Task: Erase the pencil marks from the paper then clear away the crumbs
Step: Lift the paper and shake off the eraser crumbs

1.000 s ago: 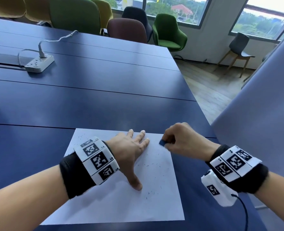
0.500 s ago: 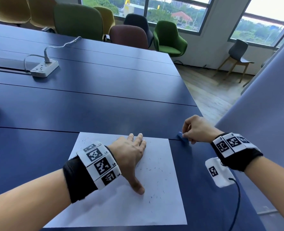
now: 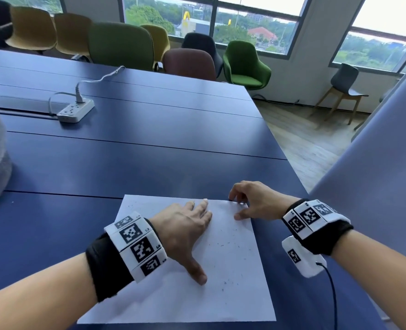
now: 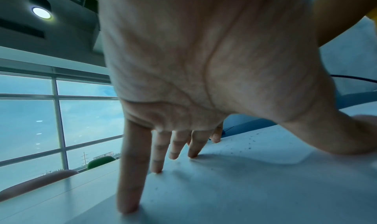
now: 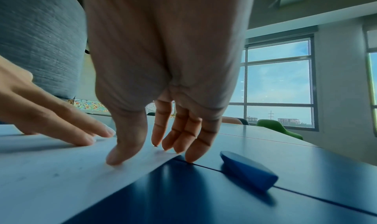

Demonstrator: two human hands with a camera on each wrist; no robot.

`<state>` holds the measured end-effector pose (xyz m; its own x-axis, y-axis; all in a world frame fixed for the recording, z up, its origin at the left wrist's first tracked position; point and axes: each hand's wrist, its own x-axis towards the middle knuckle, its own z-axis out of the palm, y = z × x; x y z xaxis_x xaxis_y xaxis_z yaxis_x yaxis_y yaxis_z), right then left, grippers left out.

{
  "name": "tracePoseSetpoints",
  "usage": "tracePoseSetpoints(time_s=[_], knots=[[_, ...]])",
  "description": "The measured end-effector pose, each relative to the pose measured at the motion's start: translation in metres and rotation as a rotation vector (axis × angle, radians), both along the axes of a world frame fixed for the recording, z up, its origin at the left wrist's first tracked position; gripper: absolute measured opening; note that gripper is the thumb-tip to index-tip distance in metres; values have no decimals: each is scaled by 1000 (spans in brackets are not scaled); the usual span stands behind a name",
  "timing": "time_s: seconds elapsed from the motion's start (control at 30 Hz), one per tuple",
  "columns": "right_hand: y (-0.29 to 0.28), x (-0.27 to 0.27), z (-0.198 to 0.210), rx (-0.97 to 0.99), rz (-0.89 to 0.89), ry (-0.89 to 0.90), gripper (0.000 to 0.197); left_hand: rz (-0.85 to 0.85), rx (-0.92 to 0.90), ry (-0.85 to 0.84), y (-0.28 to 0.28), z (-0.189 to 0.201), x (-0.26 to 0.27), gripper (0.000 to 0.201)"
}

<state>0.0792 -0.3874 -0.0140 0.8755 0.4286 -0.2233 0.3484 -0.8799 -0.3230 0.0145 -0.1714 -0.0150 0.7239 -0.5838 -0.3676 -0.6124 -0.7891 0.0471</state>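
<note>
I look down on a long dark blue surface (image 3: 149, 167) made of smooth panels with thin straight seams between them. Its right edge runs diagonally, with wooden floor beyond, and the wide far stretch of panels lies open ahead of my hands. A grey knitted shape sits at the left border of the head view.

Near me lies a white sheet of paper (image 3: 233, 294), flat and matte, its near edge close to the surface's front edge. Fine dark crumbs (image 3: 230, 246) speckle its right half.

My left hand (image 3: 185, 232) is spread flat on the paper, fingers straight, thumb angled toward me, pressing the sheet down and holding nothing. My right hand (image 3: 252, 201) stands on its fingertips at the sheet's far right corner, thumb on the paper, outer fingers reaching the bare surface, loosely bent and grasping nothing.

Both wrists carry black bands with white square tags printed in black block patterns; tiny characters beside them are too small to read.

A white power strip (image 3: 74, 111) with a cable sits far left.

A blue eraser (image 5: 247, 171), smooth and rounded, lies on the surface just beside the right fingertips, off the paper.
</note>
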Motion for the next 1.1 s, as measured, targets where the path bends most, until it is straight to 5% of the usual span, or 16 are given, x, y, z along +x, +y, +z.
tracePoseSetpoints(time_s=[0.2, 0.47, 0.67, 0.87, 1.1], knots=[[-1, 3, 1, 41, -44, 41, 29, 91, -69, -26, 29, 4, 4, 107], [-5, -3, 5, 121, -98, 14, 22, 608, -175, -155, 116, 31, 39, 68], [-1, -5, 8, 142, -90, -8, 27, 779, -468, -5, 141, 21, 50, 8], [1, -11, 22, 189, -104, -50, 31, 780, -588, 12, 141, 25, 44, 15], [-1, -32, 74, 308, -135, -301, 32, 728, -758, -216, 150, 75, 24, 14]])
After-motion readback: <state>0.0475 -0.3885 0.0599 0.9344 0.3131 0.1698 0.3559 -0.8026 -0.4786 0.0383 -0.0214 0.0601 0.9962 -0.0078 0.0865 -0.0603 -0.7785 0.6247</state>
